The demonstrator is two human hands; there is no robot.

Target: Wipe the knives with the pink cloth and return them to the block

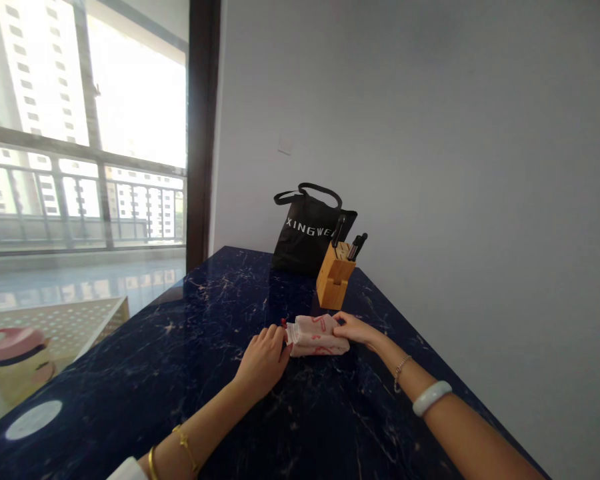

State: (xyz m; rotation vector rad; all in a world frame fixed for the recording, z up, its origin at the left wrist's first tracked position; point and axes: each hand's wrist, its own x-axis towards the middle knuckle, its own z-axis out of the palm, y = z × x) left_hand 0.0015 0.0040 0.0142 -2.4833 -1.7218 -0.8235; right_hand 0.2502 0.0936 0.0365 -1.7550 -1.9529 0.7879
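A small folded cloth (316, 337), pale pink with red markings, lies on the dark blue marbled table; it looks like a towel. Its left end has a whitish, ribbed edge. My left hand (265, 357) is closed at that end, thumb and fingers at the edge. A tiny red bit shows by its fingertips, too small to name. At the opposite end my right hand (353, 328) pinches the upper right corner, thumb and fingers close together. The undersides of the fingers are partly hidden.
Just behind the cloth stands a wooden knife block (335, 280) with several black-handled tools. A black tote bag (303, 233) rests against the wall behind it. Left of the table (205, 320) are a pink-lidded cup (17, 360) and a perforated white panel (87, 327).
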